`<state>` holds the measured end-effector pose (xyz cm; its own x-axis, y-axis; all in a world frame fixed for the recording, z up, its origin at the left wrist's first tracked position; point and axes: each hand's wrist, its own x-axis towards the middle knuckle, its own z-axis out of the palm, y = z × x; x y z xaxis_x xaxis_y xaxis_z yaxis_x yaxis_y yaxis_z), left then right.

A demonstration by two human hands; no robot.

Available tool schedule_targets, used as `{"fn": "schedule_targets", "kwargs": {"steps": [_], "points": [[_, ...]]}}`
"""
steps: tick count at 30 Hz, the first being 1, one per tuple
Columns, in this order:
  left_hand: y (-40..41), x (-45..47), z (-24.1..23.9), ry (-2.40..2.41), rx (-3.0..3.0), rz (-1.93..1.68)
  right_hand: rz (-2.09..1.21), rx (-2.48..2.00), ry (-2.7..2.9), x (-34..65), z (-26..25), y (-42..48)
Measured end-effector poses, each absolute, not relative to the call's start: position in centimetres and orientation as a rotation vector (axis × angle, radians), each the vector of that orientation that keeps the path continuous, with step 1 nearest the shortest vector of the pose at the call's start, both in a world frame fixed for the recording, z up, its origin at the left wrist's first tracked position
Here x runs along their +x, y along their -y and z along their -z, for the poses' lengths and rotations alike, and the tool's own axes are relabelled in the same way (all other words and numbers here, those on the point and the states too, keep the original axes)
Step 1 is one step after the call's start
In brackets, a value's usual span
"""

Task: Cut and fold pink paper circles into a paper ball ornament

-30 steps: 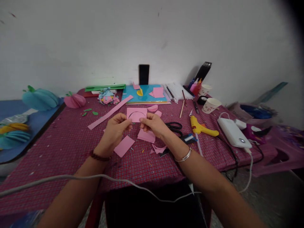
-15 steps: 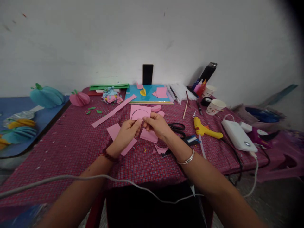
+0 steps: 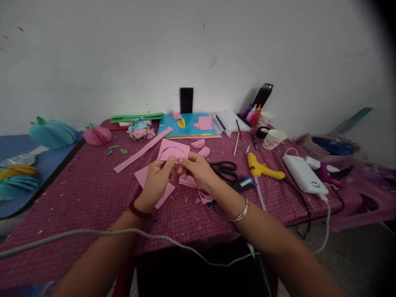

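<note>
Between my two hands is a pink paper piece (image 3: 173, 150) with a dark curved line drawn on it. My left hand (image 3: 158, 177) pinches its lower edge with thumb and fingers. Right beside it, my right hand (image 3: 195, 168) grips the same edge, thumbs nearly touching. Under and around the hands lie pink paper scraps (image 3: 204, 197) and a larger pink sheet (image 3: 165, 194). Two pink half-round cut pieces (image 3: 198, 143) rest just beyond my right hand. Black-handled scissors (image 3: 225, 170) lie to the right, partly covered by my right forearm.
A yellow glue gun (image 3: 262, 168), a white power bank (image 3: 305, 175) and paper cups (image 3: 274, 139) stand on the right. A phone (image 3: 186, 100) leans on the wall behind a blue sheet (image 3: 168, 127). Paper pumpkins (image 3: 97, 135) sit at the left. A white cable (image 3: 148, 235) crosses in front.
The view has shifted slightly, so most things appear further left. Both hands still hold the pink paper, which is tilted a little more and folded or bent nearer the fingers.
</note>
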<state>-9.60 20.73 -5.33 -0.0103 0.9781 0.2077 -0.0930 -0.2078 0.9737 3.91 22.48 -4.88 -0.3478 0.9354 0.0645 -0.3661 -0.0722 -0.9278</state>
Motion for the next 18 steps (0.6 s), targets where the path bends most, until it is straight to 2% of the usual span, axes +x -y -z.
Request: {"fn": "schedule_targets", "kwargs": {"steps": [6,13,18], "points": [[-20.76,-9.78,4.28,-0.904,1.023,-1.4,-1.735,-0.662,1.186,4.92,4.84,-22.88],[-20.86,-9.93,4.92,-0.931,1.118,-1.357,-1.654,-0.796,1.303,4.42,4.76,-22.21],[-20.6,-9.42,4.83,-0.944,1.08,-1.464,-1.587,-0.799,1.315,4.46,4.73,-22.37]]}}
